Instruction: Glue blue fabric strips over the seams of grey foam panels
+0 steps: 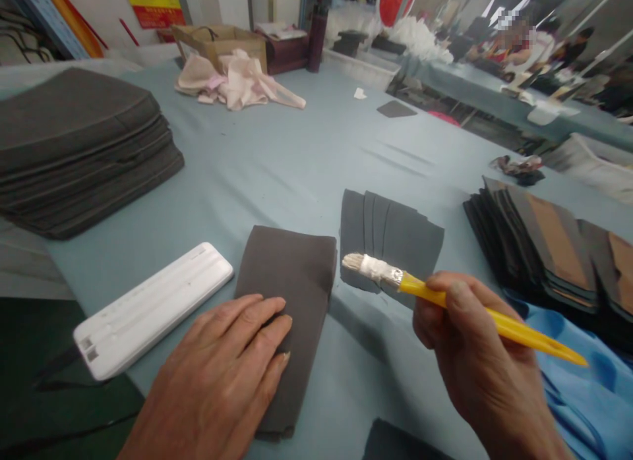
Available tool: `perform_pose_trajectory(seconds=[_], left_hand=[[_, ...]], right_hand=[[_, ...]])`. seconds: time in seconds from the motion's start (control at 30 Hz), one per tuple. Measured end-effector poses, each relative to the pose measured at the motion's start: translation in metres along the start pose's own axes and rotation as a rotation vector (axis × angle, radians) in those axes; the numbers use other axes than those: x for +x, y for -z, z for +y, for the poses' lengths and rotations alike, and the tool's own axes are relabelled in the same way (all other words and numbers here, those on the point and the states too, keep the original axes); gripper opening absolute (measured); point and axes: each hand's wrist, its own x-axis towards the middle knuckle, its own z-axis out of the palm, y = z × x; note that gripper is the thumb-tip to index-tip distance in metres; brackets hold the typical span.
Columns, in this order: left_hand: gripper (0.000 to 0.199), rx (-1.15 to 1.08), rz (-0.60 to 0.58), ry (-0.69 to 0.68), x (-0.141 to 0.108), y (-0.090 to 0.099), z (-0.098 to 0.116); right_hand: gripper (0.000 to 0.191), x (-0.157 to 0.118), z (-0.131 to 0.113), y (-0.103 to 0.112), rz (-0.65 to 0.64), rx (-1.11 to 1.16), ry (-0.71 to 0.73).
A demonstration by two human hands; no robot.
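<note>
My left hand (pixel 225 374) lies flat, fingers stretched over the lower left part of a dark grey-brown stack of pieces (pixel 291 262). Between the thumb and fingers of my right hand (pixel 469 335) is a yellow-handled brush (pixel 420 287), its whitish bristles pointing left, just right of the stack. Behind the brush, several dark grey pieces (pixel 395 229) are fanned out on the blue-green table (pixel 297 163). A long white device (pixel 153 308) lies left of my left hand.
A tall pile of dark sheets (pixel 84 150) is at the left. Dark and brown pieces (pixel 554 249) and blue cloth (pixel 588 381) lie at the right. Farther back are pink fabric (pixel 237 81), a cardboard box (pixel 220 45) and a white bin (pixel 363 68). People sit at another table.
</note>
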Motion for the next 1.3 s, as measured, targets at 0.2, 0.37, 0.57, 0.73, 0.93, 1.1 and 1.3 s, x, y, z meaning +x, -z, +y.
perform_pose_trajectory(seconds=[0.2,0.37,0.57,0.73,0.93,1.1,1.3], left_hand=[[0.030,0.009,0.037,-0.041,-0.001,-0.006,-0.006],[0.034,-0.010,0.020,-0.052,-0.011,-0.012,-0.008],[0.033,-0.040,0.004,-0.037,-0.016,-0.014,-0.010],[0.031,-0.031,0.002,-0.030,-0.010,-0.010,-0.008],[0.030,-0.047,0.006,-0.008,-0.006,-0.007,-0.006],[0.029,-0.041,0.001,-0.008,-0.004,-0.005,-0.003],[0.030,-0.079,-0.023,-0.002,-0.004,-0.004,-0.002]], right_hand=[[0.040,0.020,0.009,-0.016,0.130,-0.022,0.064],[0.045,0.033,0.011,-0.026,0.135,-0.072,0.103],[0.044,0.043,0.010,-0.036,0.104,-0.201,0.207],[0.047,0.039,0.009,-0.032,0.103,-0.371,0.229],[0.038,0.038,0.003,-0.035,0.159,-0.368,0.279],[0.034,0.047,0.010,-0.039,0.119,-0.372,0.282],[0.033,0.045,0.006,-0.036,0.156,-0.358,0.274]])
